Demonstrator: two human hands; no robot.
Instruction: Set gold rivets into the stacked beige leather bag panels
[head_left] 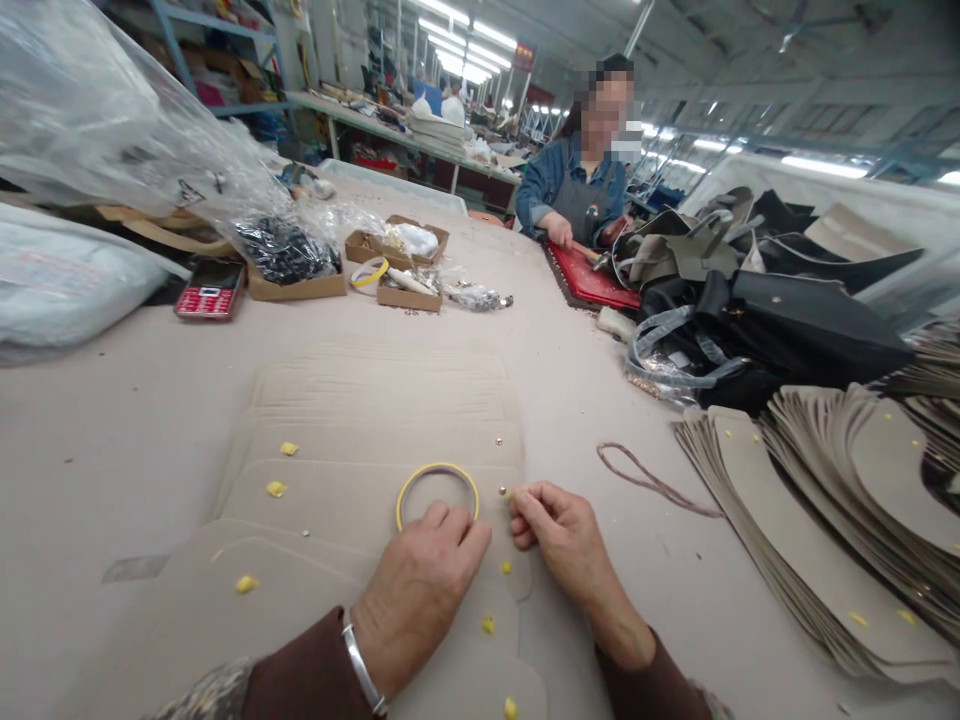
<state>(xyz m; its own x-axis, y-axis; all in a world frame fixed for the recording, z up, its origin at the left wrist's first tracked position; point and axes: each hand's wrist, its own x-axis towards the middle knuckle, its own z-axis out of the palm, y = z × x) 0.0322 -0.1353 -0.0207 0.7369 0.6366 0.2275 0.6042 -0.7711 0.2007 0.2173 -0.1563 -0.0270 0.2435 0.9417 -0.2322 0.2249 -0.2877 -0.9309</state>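
Observation:
A thin roll of yellow tape [438,468] stands over the beige panels, its lower edge in the closed fingers of my left hand [424,570]. Just right of a small metal stud [502,491], my right hand [559,530] is pinched at the fingertips, with a bit of yellow at them. Under both hands lie several overlapping beige panels [360,440]. Yellow tape pieces [277,489] stick to them on the left, with more yellow bits [488,625] down the right edge. Another stud [499,441] shows bare on a farther panel.
Fanned stacks of beige panels [780,520] and a brown cord loop [652,480] lie at right, black bags [817,320] behind them. A person [581,190] holds a hammer over a red board [600,285]. Small cardboard boxes [300,285] and a phone [211,290] sit back left.

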